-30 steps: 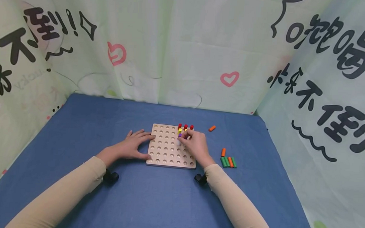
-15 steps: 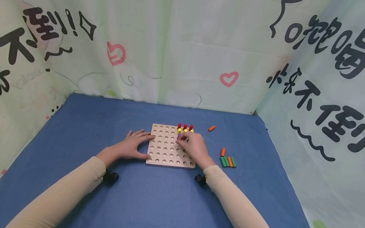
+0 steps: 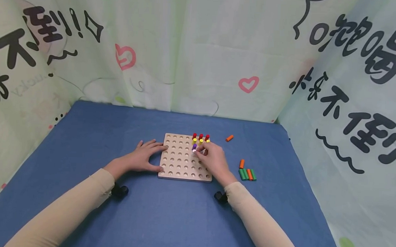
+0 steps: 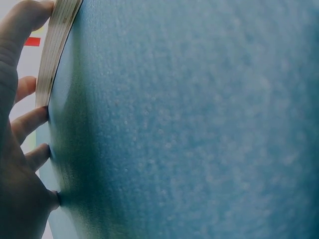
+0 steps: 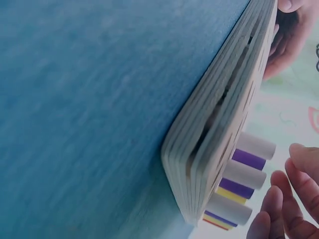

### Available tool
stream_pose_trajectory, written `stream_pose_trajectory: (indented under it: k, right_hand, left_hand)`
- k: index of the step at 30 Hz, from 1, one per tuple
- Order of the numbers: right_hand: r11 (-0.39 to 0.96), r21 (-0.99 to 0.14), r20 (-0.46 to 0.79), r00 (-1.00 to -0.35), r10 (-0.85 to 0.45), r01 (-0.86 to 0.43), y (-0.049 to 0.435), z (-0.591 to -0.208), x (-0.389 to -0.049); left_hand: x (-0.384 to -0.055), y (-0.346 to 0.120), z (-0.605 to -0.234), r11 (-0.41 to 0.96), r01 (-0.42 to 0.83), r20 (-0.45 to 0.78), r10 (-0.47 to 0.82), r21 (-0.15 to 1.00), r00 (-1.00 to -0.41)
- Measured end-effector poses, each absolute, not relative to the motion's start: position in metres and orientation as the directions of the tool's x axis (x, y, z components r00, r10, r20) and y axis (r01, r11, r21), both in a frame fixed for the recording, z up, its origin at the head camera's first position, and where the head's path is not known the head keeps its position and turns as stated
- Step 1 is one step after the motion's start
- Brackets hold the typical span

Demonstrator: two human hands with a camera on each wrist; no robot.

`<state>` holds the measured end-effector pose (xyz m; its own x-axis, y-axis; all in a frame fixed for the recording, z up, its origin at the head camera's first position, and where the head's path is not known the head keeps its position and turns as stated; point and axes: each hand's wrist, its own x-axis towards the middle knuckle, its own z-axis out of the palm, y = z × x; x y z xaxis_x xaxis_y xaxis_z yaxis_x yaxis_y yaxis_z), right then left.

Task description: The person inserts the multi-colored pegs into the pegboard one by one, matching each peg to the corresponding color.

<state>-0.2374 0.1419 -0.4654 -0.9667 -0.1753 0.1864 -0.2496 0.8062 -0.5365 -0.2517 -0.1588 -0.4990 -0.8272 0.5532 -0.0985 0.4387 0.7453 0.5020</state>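
Observation:
A square wooden peg board (image 3: pixel 178 166) lies on the blue cloth. My left hand (image 3: pixel 141 158) has its fingers spread, with thumb and index fingertip at the board's left edge. Over the board's right part is my right hand (image 3: pixel 213 158), fingers loosely bent. In the right wrist view its fingertips (image 5: pixel 297 152) stand a small gap away from a white peg (image 5: pixel 259 144), which stands in the board. Two more white pegs (image 5: pixel 244 174) stand there with purple pegs (image 5: pixel 249 158) behind. Yellow pegs (image 3: pixel 195 141) and red pegs (image 3: pixel 194 135) fill the far rows, partly covered by the hand.
Right of the board lie several loose green pegs (image 3: pixel 242 174) and orange pegs (image 3: pixel 242 163). Another orange peg (image 3: pixel 229 138) lies farther back. A printed curtain (image 3: pixel 207 58) encloses the back and sides of the blue cloth (image 3: pixel 168 213).
My right hand has pushed down and let go of the white peg, which now stands in the board before the purple one. The left hand keeps its place.

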Motion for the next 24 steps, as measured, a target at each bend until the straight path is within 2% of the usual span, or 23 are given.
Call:
stream_pose_trajectory:
  k: [24]
  right_hand:
    - [0.852, -0.497, 0.130, -0.985, -0.116, -0.166, 0.191, -0.457, -0.215]
  left_hand:
    - [-0.252, -0.158, -0.500, 0.746, 0.442, -0.092, 0.552, 0.498, -0.828]
